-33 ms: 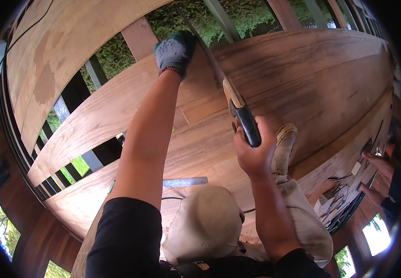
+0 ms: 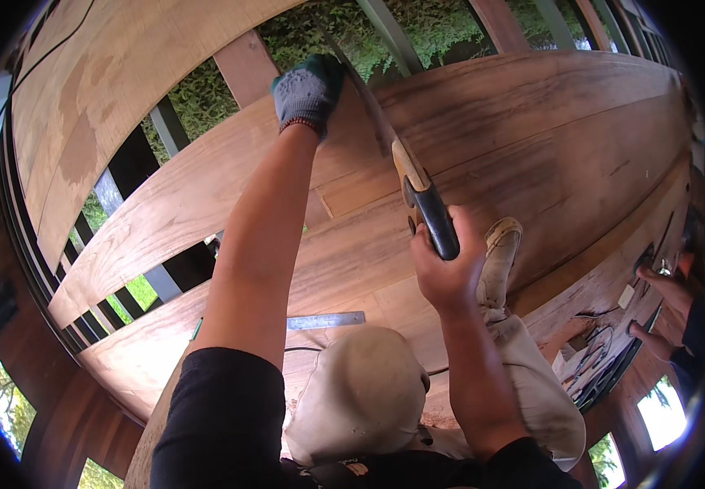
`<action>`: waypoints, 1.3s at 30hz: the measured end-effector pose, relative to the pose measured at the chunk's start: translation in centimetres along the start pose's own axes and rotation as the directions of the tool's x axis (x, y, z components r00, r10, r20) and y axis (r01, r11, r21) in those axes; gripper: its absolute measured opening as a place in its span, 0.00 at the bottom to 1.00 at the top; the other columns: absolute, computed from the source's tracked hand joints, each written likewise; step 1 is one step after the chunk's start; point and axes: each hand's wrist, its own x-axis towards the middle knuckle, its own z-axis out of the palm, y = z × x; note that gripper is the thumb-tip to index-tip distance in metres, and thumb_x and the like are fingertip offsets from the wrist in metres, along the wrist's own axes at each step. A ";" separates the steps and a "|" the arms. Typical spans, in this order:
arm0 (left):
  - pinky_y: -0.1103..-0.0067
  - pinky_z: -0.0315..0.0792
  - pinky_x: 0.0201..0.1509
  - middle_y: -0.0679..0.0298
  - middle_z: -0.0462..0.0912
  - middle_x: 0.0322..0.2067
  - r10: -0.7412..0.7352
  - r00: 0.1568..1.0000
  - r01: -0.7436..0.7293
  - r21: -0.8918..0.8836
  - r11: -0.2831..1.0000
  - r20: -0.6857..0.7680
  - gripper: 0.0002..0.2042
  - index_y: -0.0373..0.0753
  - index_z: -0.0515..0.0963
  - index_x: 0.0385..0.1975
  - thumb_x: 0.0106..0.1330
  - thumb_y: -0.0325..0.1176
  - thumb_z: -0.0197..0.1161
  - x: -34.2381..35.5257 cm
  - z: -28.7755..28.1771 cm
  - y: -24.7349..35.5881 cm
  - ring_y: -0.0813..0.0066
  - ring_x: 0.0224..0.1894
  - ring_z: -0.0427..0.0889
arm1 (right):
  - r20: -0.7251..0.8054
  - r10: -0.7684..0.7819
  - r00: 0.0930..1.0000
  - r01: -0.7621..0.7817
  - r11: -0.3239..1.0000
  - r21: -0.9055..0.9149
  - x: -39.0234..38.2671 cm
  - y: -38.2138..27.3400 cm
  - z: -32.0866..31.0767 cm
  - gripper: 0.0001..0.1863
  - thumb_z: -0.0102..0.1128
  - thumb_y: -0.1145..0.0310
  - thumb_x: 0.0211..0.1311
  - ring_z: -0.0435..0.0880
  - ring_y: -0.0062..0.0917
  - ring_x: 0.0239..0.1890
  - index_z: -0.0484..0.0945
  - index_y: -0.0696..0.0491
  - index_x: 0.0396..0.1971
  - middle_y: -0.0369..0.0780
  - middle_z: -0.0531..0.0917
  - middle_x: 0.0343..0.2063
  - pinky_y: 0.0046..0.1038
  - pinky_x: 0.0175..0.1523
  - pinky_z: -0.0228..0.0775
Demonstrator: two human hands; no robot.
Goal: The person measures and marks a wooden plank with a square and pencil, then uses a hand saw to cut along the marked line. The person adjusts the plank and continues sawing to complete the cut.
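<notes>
My left hand (image 2: pixel 305 94), in a grey and green glove, grips the top edge of a curved reddish wooden board (image 2: pixel 149 220) just left of a handsaw blade (image 2: pixel 373 106). The blade crosses that edge and runs out over a gap with foliage below. My right hand (image 2: pixel 450 257), bare, is wrapped round the saw's black and wooden handle (image 2: pixel 430 212). My right shoe (image 2: pixel 500 253) rests on the boards beside it, and my bent knee (image 2: pixel 352 391) is below.
A pale curved board (image 2: pixel 83 98) lies at upper left, over slatted beams (image 2: pixel 389 33). A metal straightedge (image 2: pixel 324 319) and cables lie near my knee. At right, a co-worker's hands (image 2: pixel 662 285) are near tools and clutter (image 2: pixel 592 350) on the boards.
</notes>
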 end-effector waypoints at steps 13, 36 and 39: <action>0.61 0.73 0.53 0.55 0.87 0.41 -0.052 0.998 0.051 0.024 0.998 0.042 0.21 0.50 0.85 0.42 0.71 0.55 0.48 0.8 -0.5 1.3 0.54 0.47 0.85 | 0.029 -0.068 0.997 0.069 0.997 -0.045 1.3 2.2 1.2 0.09 0.65 0.77 0.52 0.78 0.25 0.19 0.74 0.57 0.32 0.41 0.77 0.19 0.27 0.28 0.71; 0.61 0.74 0.53 0.53 0.87 0.41 -0.029 0.999 0.030 -0.008 1.000 0.034 0.22 0.49 0.85 0.42 0.71 0.55 0.47 0.6 -0.5 1.7 0.53 0.47 0.85 | -0.025 -0.142 0.990 0.142 0.989 -0.029 1.5 3.0 1.8 0.10 0.62 0.80 0.51 0.79 0.30 0.19 0.75 0.56 0.35 0.41 0.76 0.19 0.28 0.28 0.71; 0.61 0.74 0.53 0.53 0.87 0.40 -0.010 1.000 0.010 0.024 1.000 0.014 0.22 0.48 0.85 0.42 0.72 0.55 0.47 1.0 0.2 0.3 0.53 0.46 0.85 | -0.003 -0.076 0.997 0.076 0.996 -0.050 0.4 1.8 1.4 0.10 0.63 0.80 0.51 0.78 0.33 0.19 0.74 0.56 0.34 0.42 0.76 0.19 0.30 0.28 0.70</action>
